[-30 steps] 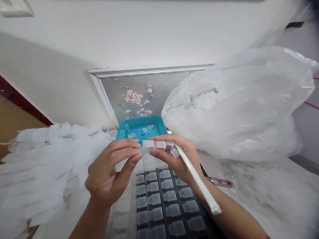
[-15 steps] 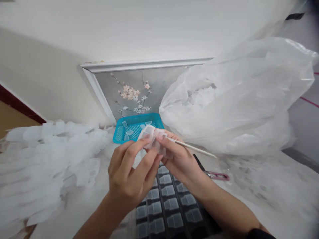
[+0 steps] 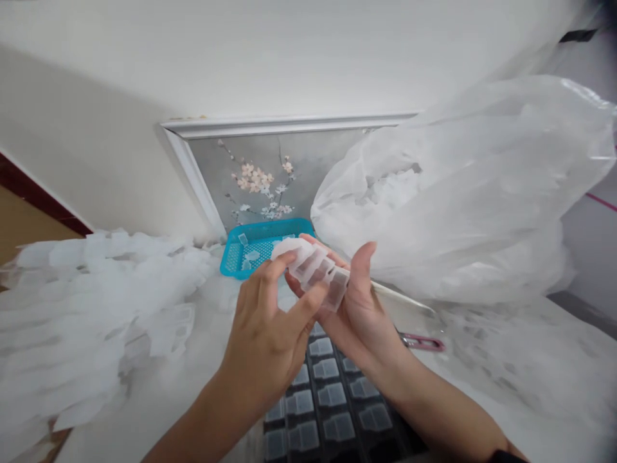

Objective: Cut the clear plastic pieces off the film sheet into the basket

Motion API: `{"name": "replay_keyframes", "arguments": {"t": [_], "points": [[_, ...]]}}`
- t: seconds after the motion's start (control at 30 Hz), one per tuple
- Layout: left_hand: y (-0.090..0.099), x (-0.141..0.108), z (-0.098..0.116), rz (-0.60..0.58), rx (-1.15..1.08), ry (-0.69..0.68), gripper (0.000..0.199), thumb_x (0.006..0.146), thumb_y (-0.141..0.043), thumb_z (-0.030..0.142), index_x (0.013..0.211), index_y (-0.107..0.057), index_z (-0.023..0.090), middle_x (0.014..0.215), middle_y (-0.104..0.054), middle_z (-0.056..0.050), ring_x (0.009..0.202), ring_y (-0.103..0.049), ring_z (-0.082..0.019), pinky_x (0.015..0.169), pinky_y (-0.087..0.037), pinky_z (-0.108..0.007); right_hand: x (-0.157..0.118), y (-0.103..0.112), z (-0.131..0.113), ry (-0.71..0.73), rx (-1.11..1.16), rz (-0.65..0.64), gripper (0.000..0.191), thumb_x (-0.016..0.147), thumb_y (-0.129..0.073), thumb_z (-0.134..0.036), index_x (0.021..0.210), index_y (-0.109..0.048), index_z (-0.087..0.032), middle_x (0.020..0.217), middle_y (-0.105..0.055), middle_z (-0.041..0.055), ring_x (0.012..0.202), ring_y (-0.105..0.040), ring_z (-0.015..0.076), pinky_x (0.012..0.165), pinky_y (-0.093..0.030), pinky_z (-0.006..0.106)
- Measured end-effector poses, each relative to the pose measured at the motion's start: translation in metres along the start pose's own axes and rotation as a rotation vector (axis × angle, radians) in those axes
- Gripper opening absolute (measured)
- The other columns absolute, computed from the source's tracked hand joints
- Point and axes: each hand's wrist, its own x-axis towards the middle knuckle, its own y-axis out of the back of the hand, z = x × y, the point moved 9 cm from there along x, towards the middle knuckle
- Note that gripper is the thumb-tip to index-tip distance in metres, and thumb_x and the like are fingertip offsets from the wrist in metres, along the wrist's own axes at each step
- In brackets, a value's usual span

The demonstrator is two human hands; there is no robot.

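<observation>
A strip of small translucent plastic boxes [image 3: 315,267] lies slantwise between my two hands. My left hand [image 3: 270,321] presses it with thumb and fingertips along the near side. Beneath and behind it, my right hand [image 3: 359,315] cradles the strip in its fingers, with the thumb raised clear. A thin white stick [image 3: 409,301] sticks out to the right from behind my right hand; how it is held is hidden. Below the hands, a black tray [image 3: 388,450] carries rows of similar clear boxes [image 3: 339,426], partly covered by my forearms.
Beyond my hands, a blue basket [image 3: 270,226] contains a few clear pieces. White plastic strips [image 3: 72,308] are heaped at left. A large clear bag [image 3: 457,193] bulges at right, above a pink-handled tool [image 3: 424,342]. A framed flower picture [image 3: 255,177] leans against the wall.
My right thumb has lifted off the plastic strip. The strip has turned, showing more of its boxes, and my left hand has shifted right along with it.
</observation>
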Motion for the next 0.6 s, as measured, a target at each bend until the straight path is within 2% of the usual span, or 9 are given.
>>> {"name": "replay_keyframes", "arguments": {"t": [0.17,0.23,0.33,0.43,0.53,0.6], "points": [[-0.001,-0.001,0.000,0.042,0.026,0.068,0.019,0.092,-0.057,0.023,0.110,-0.061,0.019,0.137,-0.046,-0.017,0.124,-0.049,-0.034,0.097,-0.044,-0.051,-0.001,0.005,0.000,0.041,-0.149,0.042,0.085,0.085,-0.019,-0.082,0.131,-0.059,-0.023,0.110,-0.071,0.0119,0.106,-0.066,0.0261,0.087,-0.057,0.040],[-0.001,-0.002,-0.003,0.072,0.023,0.105,0.017,0.091,-0.059,0.023,0.108,-0.062,0.019,0.136,-0.049,-0.015,0.122,-0.051,-0.032,0.097,-0.045,-0.050,-0.002,0.002,0.003,0.041,-0.152,0.021,0.086,0.084,-0.020,-0.083,0.135,-0.055,-0.024,0.115,-0.070,0.0115,0.109,-0.065,0.0261,0.089,-0.057,0.040],[-0.004,-0.003,-0.011,0.086,0.005,0.149,0.021,0.090,-0.058,0.019,0.111,-0.062,0.021,0.133,-0.052,-0.014,0.120,-0.054,-0.030,0.096,-0.047,-0.049,-0.006,-0.005,0.004,0.084,-0.130,-0.053,0.082,0.078,-0.043,-0.083,0.140,-0.050,-0.029,0.136,-0.060,0.0084,0.121,-0.060,0.0266,0.104,-0.049,0.042],[-0.006,-0.003,-0.024,0.109,-0.112,0.188,0.021,0.092,-0.053,0.015,0.109,-0.064,0.022,0.128,-0.057,-0.011,0.116,-0.057,-0.026,0.093,-0.052,-0.043,-0.010,-0.008,-0.002,0.209,-0.231,-0.116,0.096,0.064,-0.070,-0.076,0.145,-0.044,-0.030,0.151,-0.045,0.0084,0.135,-0.047,0.0312,0.114,-0.039,0.046],[-0.006,-0.001,-0.037,0.174,-0.350,0.212,0.016,0.092,-0.054,0.017,0.098,-0.068,0.022,0.118,-0.063,-0.008,0.108,-0.062,-0.020,0.088,-0.056,-0.034,-0.018,-0.010,-0.011,0.376,-0.463,-0.125,0.106,0.062,-0.077,-0.069,0.151,-0.033,-0.034,0.160,-0.029,0.0056,0.146,-0.029,0.0314,0.117,-0.035,0.049],[-0.005,-0.001,-0.041,0.224,-0.488,0.204,0.012,0.091,-0.058,0.019,0.092,-0.069,0.021,0.116,-0.065,-0.007,0.105,-0.063,-0.019,0.089,-0.055,-0.033,-0.024,-0.014,-0.013,0.449,-0.630,-0.137,0.111,0.064,-0.079,-0.064,0.155,-0.020,-0.037,0.162,-0.022,0.0026,0.148,-0.022,0.0307,0.118,-0.033,0.050]]}}
